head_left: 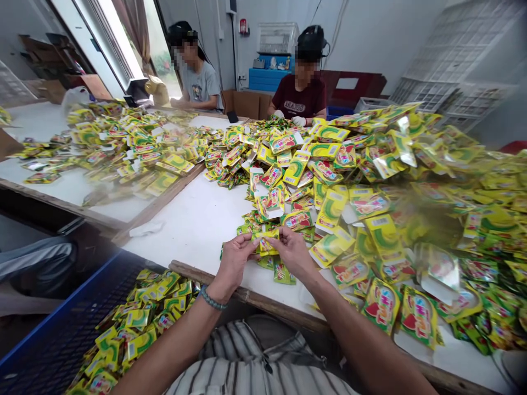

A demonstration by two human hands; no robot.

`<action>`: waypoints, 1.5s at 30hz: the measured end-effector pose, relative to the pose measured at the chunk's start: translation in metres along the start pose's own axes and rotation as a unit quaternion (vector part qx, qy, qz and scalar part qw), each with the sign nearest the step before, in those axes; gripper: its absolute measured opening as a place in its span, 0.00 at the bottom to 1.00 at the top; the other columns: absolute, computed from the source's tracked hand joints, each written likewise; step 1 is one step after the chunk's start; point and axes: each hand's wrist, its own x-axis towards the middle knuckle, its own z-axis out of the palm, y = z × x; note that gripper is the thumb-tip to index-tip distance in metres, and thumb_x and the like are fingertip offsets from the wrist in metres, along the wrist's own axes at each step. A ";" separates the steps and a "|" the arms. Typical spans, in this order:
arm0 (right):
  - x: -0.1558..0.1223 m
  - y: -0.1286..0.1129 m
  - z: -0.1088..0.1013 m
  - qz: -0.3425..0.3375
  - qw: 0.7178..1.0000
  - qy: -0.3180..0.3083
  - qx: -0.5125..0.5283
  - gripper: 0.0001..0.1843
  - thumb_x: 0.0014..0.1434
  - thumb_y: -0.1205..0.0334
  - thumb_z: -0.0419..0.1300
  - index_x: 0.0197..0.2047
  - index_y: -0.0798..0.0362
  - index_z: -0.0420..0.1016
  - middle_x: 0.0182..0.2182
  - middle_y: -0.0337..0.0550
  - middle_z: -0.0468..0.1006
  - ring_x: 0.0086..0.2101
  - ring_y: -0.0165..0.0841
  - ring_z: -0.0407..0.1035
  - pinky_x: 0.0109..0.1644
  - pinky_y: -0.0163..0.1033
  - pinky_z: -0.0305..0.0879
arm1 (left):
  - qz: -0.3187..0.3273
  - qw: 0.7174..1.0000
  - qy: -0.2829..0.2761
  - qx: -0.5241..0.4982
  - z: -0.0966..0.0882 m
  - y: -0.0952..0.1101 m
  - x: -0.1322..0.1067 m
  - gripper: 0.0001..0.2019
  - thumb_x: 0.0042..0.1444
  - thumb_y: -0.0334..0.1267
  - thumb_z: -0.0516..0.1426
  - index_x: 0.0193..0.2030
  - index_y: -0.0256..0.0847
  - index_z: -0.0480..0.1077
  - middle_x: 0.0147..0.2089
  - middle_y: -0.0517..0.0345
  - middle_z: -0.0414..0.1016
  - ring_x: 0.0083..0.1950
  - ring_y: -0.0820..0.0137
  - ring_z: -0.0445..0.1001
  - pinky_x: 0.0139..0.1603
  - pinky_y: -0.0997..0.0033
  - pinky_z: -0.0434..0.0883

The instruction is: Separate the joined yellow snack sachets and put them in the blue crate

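Observation:
Between my two hands, just above the white tabletop, is a small yellow printed box. My left hand pinches its left end, with a beaded bracelet on the wrist. Closed on the right end are the fingers of my right hand. Small green sachets lie on the table under and beside my hands. Just beyond, yellow boxes with red and green print are heaped, some with white flaps standing open. What the held box contains is hidden.
A blue crate at lower left holds many filled yellow boxes. Large piles of boxes cover the table's right side, and another pile lies left. Two people sit across; one wears a maroon shirt and white gloves.

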 end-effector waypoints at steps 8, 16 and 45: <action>0.003 0.011 -0.009 -0.035 0.999 -0.001 0.006 0.16 0.54 0.45 0.59 0.33 0.51 0.72 0.27 0.40 0.75 0.31 0.35 0.68 0.34 0.38 0.66 | -0.024 0.997 0.000 0.074 -0.011 0.001 0.012 0.20 0.33 0.44 0.70 0.32 0.34 0.73 0.25 0.59 0.76 0.24 0.72 0.72 0.24 0.74 0.71; -0.002 0.018 0.004 0.024 0.992 0.112 -0.054 0.13 0.53 0.50 0.58 0.27 0.51 0.68 0.21 0.37 0.70 0.24 0.30 0.62 0.27 0.35 0.60 | 0.026 0.999 -0.017 0.032 0.018 -0.011 0.010 0.21 0.38 0.43 0.69 0.36 0.38 0.67 0.26 0.65 0.74 0.28 0.74 0.73 0.32 0.76 0.71; 0.005 0.002 -0.023 0.030 0.988 0.151 -0.035 0.16 0.55 0.53 0.58 0.43 0.55 0.71 0.39 0.47 0.80 0.39 0.38 0.73 0.45 0.41 0.67 | 0.436 0.439 -0.258 0.742 0.066 0.066 0.148 0.21 0.53 0.24 0.54 0.54 0.40 0.69 0.67 0.44 0.58 0.69 0.52 0.52 0.63 0.46 0.58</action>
